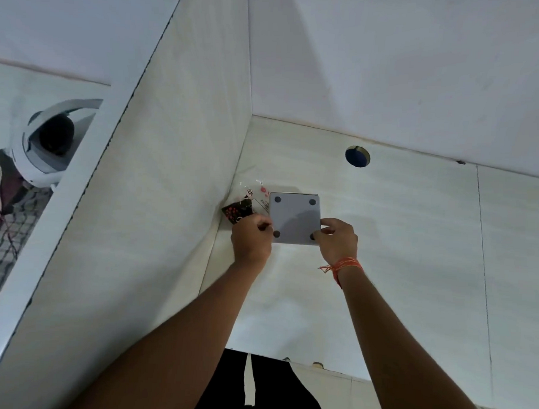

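Note:
A flat white square plate [294,216] with a dark round dot near each corner is held up against the white tiled wall, close to the inner corner. My left hand [252,237] pinches its lower left edge. My right hand [337,239], with an orange thread round the wrist, pinches its lower right corner. Both arms reach up from the bottom of the view. A small clear plastic packet [246,203] with a black and red printed card sits just left of the plate, at the wall corner.
A round hole [357,156] with a blue inside opens in the wall above right of the plate, just under the ceiling. A white wall panel [158,174] juts out on the left. Beyond it, a white round fan housing [53,139] and cables show. A black opening [263,386] lies below.

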{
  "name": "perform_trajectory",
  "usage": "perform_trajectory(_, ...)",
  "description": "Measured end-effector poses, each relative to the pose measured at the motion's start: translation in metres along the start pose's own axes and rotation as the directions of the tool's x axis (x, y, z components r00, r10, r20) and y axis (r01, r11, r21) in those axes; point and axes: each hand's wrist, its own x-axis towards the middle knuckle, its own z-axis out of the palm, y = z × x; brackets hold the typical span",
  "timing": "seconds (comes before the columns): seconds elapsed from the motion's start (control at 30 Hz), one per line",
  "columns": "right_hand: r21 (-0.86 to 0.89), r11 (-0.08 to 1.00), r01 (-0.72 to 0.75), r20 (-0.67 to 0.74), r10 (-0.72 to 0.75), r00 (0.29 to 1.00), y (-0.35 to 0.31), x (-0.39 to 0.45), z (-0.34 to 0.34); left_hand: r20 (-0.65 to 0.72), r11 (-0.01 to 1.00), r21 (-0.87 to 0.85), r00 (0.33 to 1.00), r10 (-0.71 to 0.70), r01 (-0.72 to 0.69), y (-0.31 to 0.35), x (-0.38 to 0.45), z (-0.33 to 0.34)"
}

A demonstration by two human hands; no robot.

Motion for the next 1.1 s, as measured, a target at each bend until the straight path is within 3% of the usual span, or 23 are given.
perform_trajectory(0.33, -0.095, 0.994, 0.05, -0.015, -0.051, 0.999, -0.007, 0.015, -0.004, -0.034, 0.997, 0.065, 0.999, 0.038, -0.036, 0.014, -0.001, 0.008)
perform_trajectory(0.6, 0.008, 0.996, -0.091, 0.013, 0.091, 0.996, -0.007, 0.022, -0.003, 0.02, 0.993, 0.106, 0.998, -0.062, 0.059, 0.014, 0.007, 0.011)
perform_trajectory(0.77, 0.214, 0.915, -0.342, 0.237, 0.291, 0.927, -0.006, 0.031, -0.014, 0.149, 0.979, 0.186, 0.983, -0.109, 0.08, 0.016, 0.019, 0.009)
perform_trajectory(0.83, 0.247, 0.895, -0.371, 0.308, 0.29, 0.906, -0.007, 0.032, -0.017, 0.247, 0.963, 0.09, 0.931, -0.267, 0.252, 0.022, 0.027, 0.008)
perform_trajectory(0.9, 0.262, 0.902, -0.344, 0.321, 0.254, 0.912, -0.008, 0.032, -0.016, 0.408, 0.825, -0.1, 0.779, -0.476, 0.556, 0.033, 0.035, 0.003)
perform_trajectory(0.97, 0.326, 0.901, -0.286, 0.289, 0.193, 0.938, -0.004, 0.029, -0.014, 0.534, 0.663, -0.216, 0.655, -0.535, 0.717, 0.045, 0.039, -0.007)
perform_trajectory(1.03, 0.46, 0.873, -0.163, 0.218, 0.067, 0.974, 0.004, 0.023, -0.017, 0.601, 0.544, -0.322, 0.612, -0.515, 0.774, 0.05, 0.045, -0.016)
perform_trajectory(1.1, 0.564, 0.824, 0.059, 0.088, -0.13, 0.988, 0.016, 0.016, -0.021, 0.654, 0.367, -0.459, 0.588, -0.477, 0.809, 0.049, 0.053, -0.021)
